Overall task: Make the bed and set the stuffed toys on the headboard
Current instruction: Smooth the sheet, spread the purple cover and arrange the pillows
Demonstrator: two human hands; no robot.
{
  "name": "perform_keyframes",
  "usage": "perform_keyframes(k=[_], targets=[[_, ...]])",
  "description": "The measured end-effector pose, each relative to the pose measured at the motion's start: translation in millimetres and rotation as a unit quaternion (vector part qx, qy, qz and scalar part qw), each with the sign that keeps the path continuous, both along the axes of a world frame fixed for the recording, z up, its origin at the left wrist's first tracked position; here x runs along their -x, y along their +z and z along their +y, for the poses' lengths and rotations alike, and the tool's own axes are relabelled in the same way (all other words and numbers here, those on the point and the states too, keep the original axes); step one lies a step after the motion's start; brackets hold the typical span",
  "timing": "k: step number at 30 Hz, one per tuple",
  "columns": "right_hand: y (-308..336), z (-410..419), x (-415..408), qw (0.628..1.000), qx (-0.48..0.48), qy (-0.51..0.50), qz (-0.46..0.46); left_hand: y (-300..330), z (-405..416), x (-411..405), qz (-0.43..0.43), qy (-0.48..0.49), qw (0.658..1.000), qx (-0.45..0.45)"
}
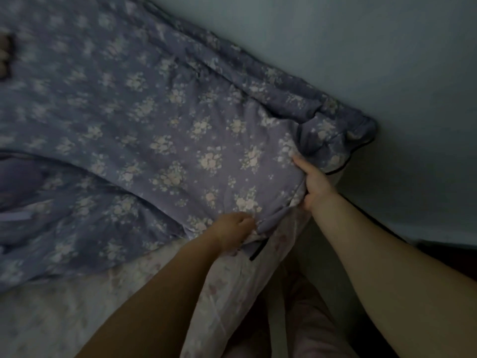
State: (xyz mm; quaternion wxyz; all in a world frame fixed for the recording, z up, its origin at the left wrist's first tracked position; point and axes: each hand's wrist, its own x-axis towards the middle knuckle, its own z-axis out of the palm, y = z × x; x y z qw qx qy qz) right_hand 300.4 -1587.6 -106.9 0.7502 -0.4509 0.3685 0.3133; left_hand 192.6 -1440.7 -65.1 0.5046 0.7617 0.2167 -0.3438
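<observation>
**Duvet still being squared up; toys not started**

Duvet (160,120), blue floral, lies across the bed, far edge bunched along the wall (335,47). We hold its near corner with both hands: left hand (233,229) has fingers curled into the hem, right hand (313,183) pinches the edge, thumb on top. Pale sheet (77,306) shows below the near edge, so coverage is incomplete. We judge the spread as partway done: corner needs pulling straight, wall side needs flattening. No clear stuffed toy or headboard in view; a dark blurred object (5,55) at far left can't be identified. No containers visible.
</observation>
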Motion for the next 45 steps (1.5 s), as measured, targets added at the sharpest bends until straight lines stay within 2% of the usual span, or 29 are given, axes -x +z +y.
perform_keyframes(k=[1, 3, 5, 7, 9, 11, 13, 15, 17, 23, 26, 30, 32, 35, 38, 40, 41, 43, 45], targets=[[1.8, -3.1, 3.3, 1.0, 0.009, -0.027, -0.004, 4.8, 2.8, 5.2, -0.03, -0.024, 0.999, -0.036], [1.2, -12.9, 9.8, 0.995, 0.053, -0.079, -0.004, 8.1, 7.3, 12.1, 0.049, -0.024, 0.998, -0.016], [-6.0, -22.2, 25.2, 0.988, 0.121, -0.1, -0.017, 19.1, 11.3, 20.1, 0.08, -0.071, 0.994, -0.02], [-13.5, -23.5, 51.0, 0.985, 0.165, -0.043, -0.005, 26.9, 14.9, 31.3, 0.102, -0.14, 0.984, -0.05], [-16.6, -19.1, 74.4, 0.983, 0.172, 0.026, 0.051, 27.4, 20.4, 43.5, 0.13, -0.19, 0.97, -0.074], [-12.3, -11.5, 87.0, 0.982, 0.171, 0.06, 0.051, 31.6, 28.8, 55.2, 0.153, -0.153, 0.974, -0.071], [-0.6, -7.9, 83.6, 0.983, 0.173, 0.062, -0.02, 35.6, 35.9, 58.9, 0.154, -0.098, 0.981, -0.059], [12.4, -9.3, 76.2, 0.981, 0.149, 0.051, -0.11, 40.5, 38.0, 56.6, 0.137, -0.098, 0.983, -0.071], [18.2, -15.2, 75.9, 0.977, 0.145, 0.061, -0.144, 41.7, 38.1, 52.2, 0.123, -0.111, 0.983, -0.077], [-15.1, -33.1, 111.6, 0.958, 0.203, 0.196, -0.046, 22.3, 29.5, 69.6, 0.174, -0.18, 0.962, -0.105], [-19.9, -31.7, 111.4, 0.948, 0.22, 0.214, -0.083, 19.3, 24.9, 77.8, 0.184, -0.191, 0.957, -0.121], [-19.2, -46.0, 100.3, 0.941, 0.242, 0.21, -0.111, 23.4, 16.3, 72.3, 0.145, -0.154, 0.971, -0.111], [-24.4, -53.1, 96.5, 0.938, 0.269, 0.189, -0.112, 16.2, 8.8, 75.5, 0.12, -0.205, 0.961, -0.145], [-43.2, -60.9, 84.9, 0.898, 0.383, 0.192, -0.103, 2.4, -1.1, 93.6, 0.047, -0.256, 0.954, -0.15], [-75.5, -74.8, 65.2, 0.858, 0.458, 0.225, -0.067, 1.9, 0.9, 109.6, -0.02, -0.152, 0.983, -0.103], [-31.1, -50.0, 69.6, 0.818, 0.521, 0.233, -0.073, 1.9, 12.6, 119.0, -0.031, -0.057, 0.992, -0.111], [-13.4, -35.6, 73.4, 0.786, 0.562, 0.239, -0.096, 1.7, 21.1, 122.9, -0.028, -0.012, 0.991, -0.13], [14.8, -0.1, 85.7, 0.721, 0.609, 0.26, -0.205, -2.1, 45.7, 132.4, -0.025, 0.084, 0.983, -0.161], [32.8, 42.0, 103.7, 0.689, 0.571, 0.298, -0.333, -7.1, 71.8, 139.9, -0.013, 0.151, 0.972, -0.18]])
